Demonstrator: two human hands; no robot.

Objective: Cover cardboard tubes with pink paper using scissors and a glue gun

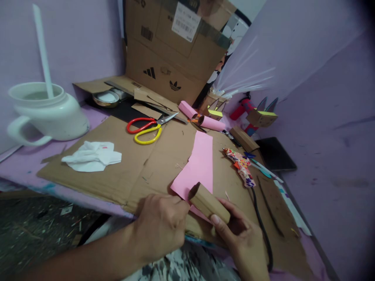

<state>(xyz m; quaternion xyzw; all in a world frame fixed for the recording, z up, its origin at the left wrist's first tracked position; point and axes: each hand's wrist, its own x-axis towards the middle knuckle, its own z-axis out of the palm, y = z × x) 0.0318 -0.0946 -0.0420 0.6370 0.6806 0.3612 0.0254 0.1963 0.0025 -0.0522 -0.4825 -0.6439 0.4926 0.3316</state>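
Note:
A short brown cardboard tube (209,203) is gripped at its near right end by my right hand (241,234), thumb on top and fingers behind. My left hand (165,220) is curled closed at the tube's open far left end. Whatever its fingers pinch, if anything, is hidden from view. Under the tube lies a cut piece of pink paper (199,160) with one uneven side, flat on a cardboard sheet (164,166). To the right of the paper is a hot glue gun (241,166) wrapped in a colourful pattern, its black cord running toward me.
Scissors (150,128) with red and yellow handles lie ahead, beyond a crumpled white tissue (93,156). Pink-covered tubes (212,123) and a cardboard-headed figure (260,117) stand farther back. A white pot (49,113) is at left; a large cardboard box (172,54) rises behind.

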